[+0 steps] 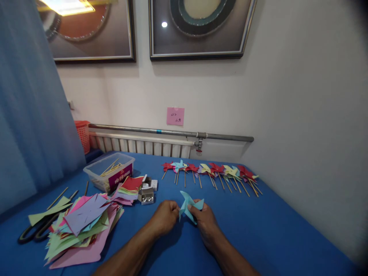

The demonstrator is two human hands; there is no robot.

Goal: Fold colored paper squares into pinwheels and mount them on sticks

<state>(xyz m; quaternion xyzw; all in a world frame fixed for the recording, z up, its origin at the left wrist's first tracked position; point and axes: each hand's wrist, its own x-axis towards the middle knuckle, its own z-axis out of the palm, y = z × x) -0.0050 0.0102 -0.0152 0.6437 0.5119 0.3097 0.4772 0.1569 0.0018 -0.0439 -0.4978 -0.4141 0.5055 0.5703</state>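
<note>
A light blue paper pinwheel [188,203] is folded into pointed blades and held over the blue table. My right hand [207,222] grips it, with the thumb pressed on its middle and the fingers behind. Beside its left edge, my left hand [166,217] is closed with the fingertips pinched together. Whatever those fingertips hold, if anything, is too small or hidden to name. No stick shows on this pinwheel.
Finished pinwheels on sticks [217,168] lie in a row along the back. To the left are a clear plastic box [109,172] of sticks, small open boxes [147,195], piled cut paper [83,222] and black-handled scissors [37,232]. A wall [301,134] borders the right.
</note>
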